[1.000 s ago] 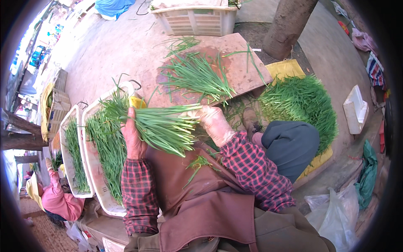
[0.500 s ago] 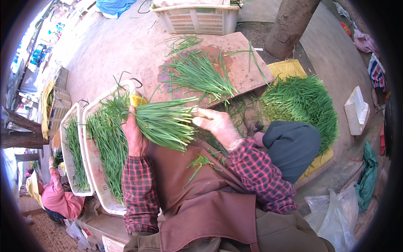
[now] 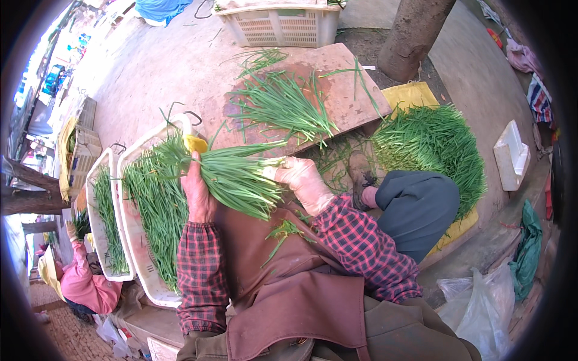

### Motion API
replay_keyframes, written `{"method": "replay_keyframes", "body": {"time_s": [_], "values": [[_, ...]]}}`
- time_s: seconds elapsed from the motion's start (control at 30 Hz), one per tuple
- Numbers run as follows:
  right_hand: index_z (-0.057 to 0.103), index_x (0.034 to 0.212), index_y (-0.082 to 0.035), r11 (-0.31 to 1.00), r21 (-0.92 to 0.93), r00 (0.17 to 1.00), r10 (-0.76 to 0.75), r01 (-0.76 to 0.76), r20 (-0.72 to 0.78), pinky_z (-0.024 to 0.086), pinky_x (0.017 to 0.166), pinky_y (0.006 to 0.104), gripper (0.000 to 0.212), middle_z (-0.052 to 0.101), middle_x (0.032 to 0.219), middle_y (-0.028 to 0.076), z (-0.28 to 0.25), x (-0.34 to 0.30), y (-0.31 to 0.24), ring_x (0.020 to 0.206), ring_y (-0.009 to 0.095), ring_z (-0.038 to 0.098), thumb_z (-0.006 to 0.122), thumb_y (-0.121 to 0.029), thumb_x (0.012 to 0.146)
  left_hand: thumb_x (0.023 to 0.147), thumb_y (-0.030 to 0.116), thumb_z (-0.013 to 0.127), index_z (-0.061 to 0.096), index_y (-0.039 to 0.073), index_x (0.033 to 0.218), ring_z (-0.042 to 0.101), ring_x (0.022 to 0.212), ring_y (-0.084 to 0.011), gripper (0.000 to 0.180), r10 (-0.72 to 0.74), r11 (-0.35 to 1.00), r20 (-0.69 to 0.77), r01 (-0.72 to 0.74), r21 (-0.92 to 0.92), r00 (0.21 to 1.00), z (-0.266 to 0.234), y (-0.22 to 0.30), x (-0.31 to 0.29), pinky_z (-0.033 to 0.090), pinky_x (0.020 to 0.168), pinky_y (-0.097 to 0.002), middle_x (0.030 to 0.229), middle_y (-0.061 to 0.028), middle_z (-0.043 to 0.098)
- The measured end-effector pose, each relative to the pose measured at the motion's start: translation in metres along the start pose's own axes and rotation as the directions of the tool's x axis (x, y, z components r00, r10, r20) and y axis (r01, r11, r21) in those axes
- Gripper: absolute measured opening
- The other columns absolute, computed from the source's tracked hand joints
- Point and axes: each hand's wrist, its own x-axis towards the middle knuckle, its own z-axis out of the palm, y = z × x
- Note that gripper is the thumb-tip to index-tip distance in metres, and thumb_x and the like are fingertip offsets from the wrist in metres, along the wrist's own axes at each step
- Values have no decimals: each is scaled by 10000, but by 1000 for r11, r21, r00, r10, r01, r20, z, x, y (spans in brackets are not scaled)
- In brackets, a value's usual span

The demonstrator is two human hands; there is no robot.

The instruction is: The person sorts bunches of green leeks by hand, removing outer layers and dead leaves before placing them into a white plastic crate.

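A bunch of green chives [image 3: 238,174] lies sideways over my lap, its pale stem ends pointing right. My left hand [image 3: 197,188] is wrapped round its leafy left part. Closed fingers of my right hand [image 3: 303,182] pinch the stem ends at the bunch's right side; the fingertips are partly hidden. Loose chive scraps [image 3: 286,230] rest on my brown apron [image 3: 265,253]. Ahead, more chives [image 3: 286,108] are spread on a low reddish board [image 3: 355,99]. A large heap of chives [image 3: 433,153] sits at my right on yellow sheeting [image 3: 415,96].
Left of me stand two white crates [image 3: 125,240] of chives. A slotted crate [image 3: 280,27] is at the back, near a tree trunk [image 3: 415,39]. A white foam box [image 3: 510,156] and plastic bags [image 3: 481,307] lie right. A person in pink [image 3: 90,286] sits far left.
My right hand has moved left, in against the stem ends. My left hand has shifted slightly right with the bunch.
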Motion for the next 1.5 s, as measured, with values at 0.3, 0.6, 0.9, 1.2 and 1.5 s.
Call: {"method": "replay_keyframes", "body": {"time_s": [0.3, 0.6, 0.9, 1.2, 1.5], "values": [[655, 1037, 41, 812, 584, 977, -117, -9, 178, 547, 849, 415, 181, 696, 1012, 157, -75, -2, 22, 942, 265, 674, 633, -114, 946, 1025, 196, 541, 529, -34, 1262, 663, 856, -195, 330, -68, 997, -50, 67, -27, 996, -12, 5, 10, 577, 742, -341, 1034, -101, 651], [623, 1287, -12, 882, -469, 996, -77, 53, -32, 483, 984, 299, 392, 700, 1203, 121, -73, -8, 20, 1116, 158, 642, 680, -163, 929, 1015, 266, 583, 600, -72, 1171, 688, 823, -214, 373, -79, 997, -60, 77, -19, 995, -13, 12, 15, 592, 762, -356, 997, -127, 693], [690, 1168, 31, 984, -168, 990, -32, 55, 141, 500, 918, 277, 296, 712, 1100, 46, -4, 16, 10, 991, 116, 646, 708, -102, 904, 1014, 182, 555, 542, -45, 1209, 684, 824, -218, 299, -150, 988, -40, 148, -52, 988, -2, -1, 13, 597, 721, -363, 976, -112, 665], [674, 1081, 68, 975, 188, 991, 106, -119, 77, 524, 891, 284, 272, 728, 1008, 100, -23, -2, 6, 955, 166, 679, 698, -145, 913, 1014, 189, 553, 571, -58, 1148, 683, 780, -221, 282, -170, 984, -108, 164, -64, 979, -6, -8, 16, 589, 678, -361, 938, -114, 668], [729, 1054, -21, 898, -434, 973, -160, 75, -164, 532, 832, 301, 223, 738, 993, 115, -79, -7, 31, 888, 178, 702, 674, -179, 906, 1024, 166, 524, 574, -111, 1156, 673, 789, -242, 311, -89, 994, -225, 74, -75, 970, -8, 5, 23, 585, 693, -378, 983, -156, 659]]}}
